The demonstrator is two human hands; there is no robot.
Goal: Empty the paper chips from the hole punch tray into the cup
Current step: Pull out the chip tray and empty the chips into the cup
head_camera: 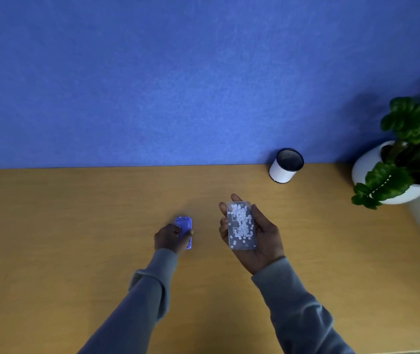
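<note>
My right hand [260,236] lies palm up above the desk and holds a clear plastic tray [241,226] full of small white paper chips. The tray sits flat in the palm, fingers curled around its far end. My left hand [169,237] rests on the desk, gripping the purple hole punch body [185,226]. A white cup [286,166] with a dark inside stands upright at the back of the desk, beyond and to the right of the tray, against the blue wall.
A potted green plant in a white pot [372,172] stands at the right edge of the wooden desk [76,226]. A blue felt wall [178,72] closes the desk's back edge.
</note>
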